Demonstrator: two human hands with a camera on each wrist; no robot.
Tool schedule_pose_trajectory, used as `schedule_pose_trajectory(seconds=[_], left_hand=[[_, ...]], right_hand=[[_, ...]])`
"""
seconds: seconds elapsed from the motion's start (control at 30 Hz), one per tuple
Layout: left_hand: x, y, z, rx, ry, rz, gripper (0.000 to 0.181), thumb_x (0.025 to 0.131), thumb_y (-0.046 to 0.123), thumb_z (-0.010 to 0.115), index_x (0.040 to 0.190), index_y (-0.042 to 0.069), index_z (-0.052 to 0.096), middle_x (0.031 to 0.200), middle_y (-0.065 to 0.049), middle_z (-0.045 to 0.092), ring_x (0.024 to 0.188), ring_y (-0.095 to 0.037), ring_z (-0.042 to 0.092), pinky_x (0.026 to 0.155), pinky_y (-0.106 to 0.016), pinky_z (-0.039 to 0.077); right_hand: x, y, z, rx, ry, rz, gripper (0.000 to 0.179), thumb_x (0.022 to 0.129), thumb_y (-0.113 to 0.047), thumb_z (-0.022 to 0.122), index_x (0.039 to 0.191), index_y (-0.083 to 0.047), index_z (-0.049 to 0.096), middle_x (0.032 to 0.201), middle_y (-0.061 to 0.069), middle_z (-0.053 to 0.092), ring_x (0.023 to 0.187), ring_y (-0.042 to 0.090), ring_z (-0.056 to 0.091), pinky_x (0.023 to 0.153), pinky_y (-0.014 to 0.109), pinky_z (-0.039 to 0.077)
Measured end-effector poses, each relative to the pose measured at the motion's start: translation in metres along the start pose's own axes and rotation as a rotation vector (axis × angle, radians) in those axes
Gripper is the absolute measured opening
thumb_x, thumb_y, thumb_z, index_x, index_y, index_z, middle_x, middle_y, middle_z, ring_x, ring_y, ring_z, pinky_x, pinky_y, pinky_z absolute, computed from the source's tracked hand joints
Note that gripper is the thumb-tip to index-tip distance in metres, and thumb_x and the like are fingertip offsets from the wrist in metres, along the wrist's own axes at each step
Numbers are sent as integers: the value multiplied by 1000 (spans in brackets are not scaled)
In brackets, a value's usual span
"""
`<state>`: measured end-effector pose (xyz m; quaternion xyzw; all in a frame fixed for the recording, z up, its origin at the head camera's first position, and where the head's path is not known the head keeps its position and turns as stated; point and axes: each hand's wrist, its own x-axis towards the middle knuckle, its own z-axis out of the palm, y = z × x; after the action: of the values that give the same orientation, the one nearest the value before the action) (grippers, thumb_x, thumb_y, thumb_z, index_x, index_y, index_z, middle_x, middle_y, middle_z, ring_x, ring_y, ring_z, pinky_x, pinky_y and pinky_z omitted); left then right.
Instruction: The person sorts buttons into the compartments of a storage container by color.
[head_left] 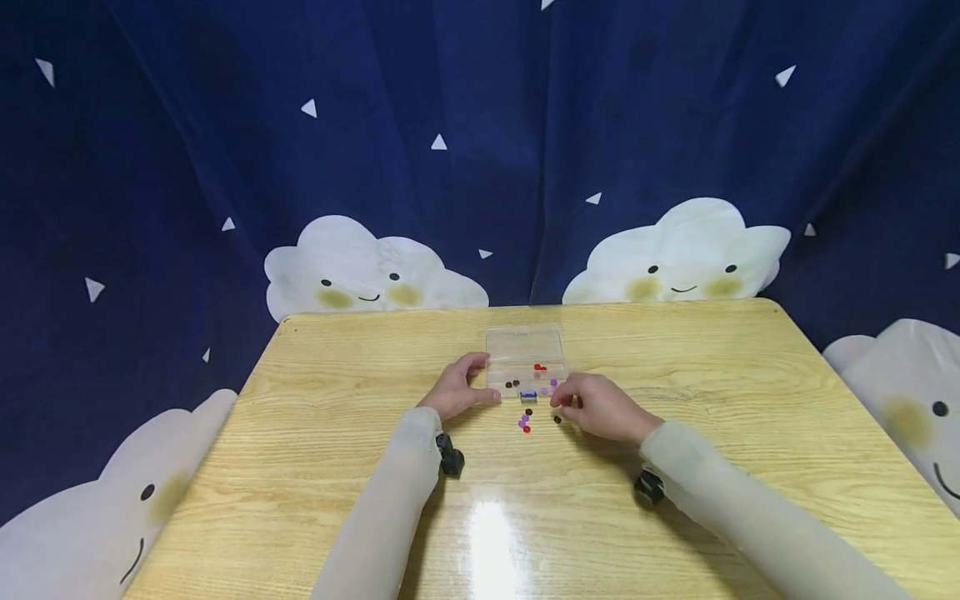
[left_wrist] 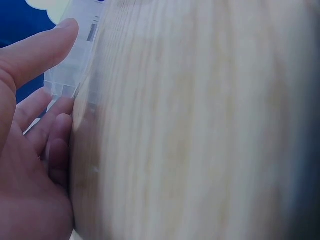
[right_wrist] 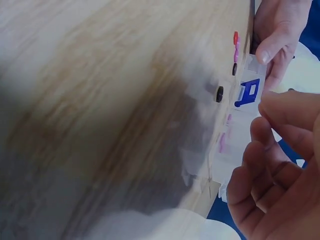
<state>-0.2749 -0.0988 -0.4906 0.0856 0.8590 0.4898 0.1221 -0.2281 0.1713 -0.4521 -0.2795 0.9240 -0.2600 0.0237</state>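
Note:
A clear plastic box (head_left: 495, 387) lies on the table, its transparent lid (head_left: 523, 342) folded back and a blue latch (right_wrist: 248, 93) at its front. My left hand (head_left: 455, 392) holds the box's left end, thumb at the front corner and fingers along the side. Inside are black pieces (head_left: 512, 384), red pieces (head_left: 538, 367) and purple ones (head_left: 553, 382). Close to the front right corner is my right hand (head_left: 600, 407), thumb and index fingertips together; whether they pinch a small piece cannot be seen. A round black piece (right_wrist: 220, 94) lies beside it.
In front of the box lie another black piece (head_left: 528, 412), purple pieces (head_left: 523, 422) and a red piece (head_left: 527, 429). The wooden table (head_left: 337, 533) reaches back to a dark blue curtain (head_left: 480, 75) with white clouds. Each wrist carries a black device (head_left: 451, 457).

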Motion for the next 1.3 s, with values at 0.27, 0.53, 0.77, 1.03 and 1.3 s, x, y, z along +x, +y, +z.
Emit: schedule_pose_trajectory(seconds=[0.27, 0.53, 0.77, 1.03, 1.3], left_hand=[[-1, 1, 1, 1, -1, -7, 77, 82, 22, 82, 149, 19, 45, 145, -6, 50, 128, -27, 46, 112, -44, 40], [0, 0, 1, -1, 2, -4, 76, 82, 22, 82, 148, 20, 45, 146, -5, 50, 131, -28, 46, 114, -44, 39], [0, 0, 0, 2, -9, 0, 76, 83, 21, 81, 149, 19, 44, 147, -6, 49, 132, -28, 45, 114, -44, 39], [-3, 4, -1, -7, -10, 0, 76, 83, 22, 81, 149, 18, 43, 148, -6, 49, 133, -28, 45, 114, -45, 39], [-2, 4, -2, 7, -12, 23, 77, 82, 21, 82, 149, 15, 44, 147, -8, 50, 130, -27, 47, 112, -45, 40]], right_hand=[[0, 3, 7, -81, 4, -78, 13, 84, -3, 71, 88, -15, 76, 93, -2, 71, 86, 13, 64, 78, 33, 54], [0, 5, 10, -115, -13, -47, 13, 84, -4, 71, 89, -14, 76, 90, -2, 70, 83, 12, 63, 77, 34, 54], [1, 5, 12, -144, -15, -41, 13, 83, -5, 71, 90, -14, 77, 89, -3, 69, 82, 11, 62, 76, 34, 54], [1, 4, 15, -176, -3, -60, 14, 82, -5, 71, 90, -14, 78, 88, -2, 69, 82, 13, 63, 77, 35, 54], [0, 4, 16, -158, 13, -53, 13, 82, -4, 71, 87, -14, 77, 88, -2, 70, 83, 14, 64, 78, 36, 54]])
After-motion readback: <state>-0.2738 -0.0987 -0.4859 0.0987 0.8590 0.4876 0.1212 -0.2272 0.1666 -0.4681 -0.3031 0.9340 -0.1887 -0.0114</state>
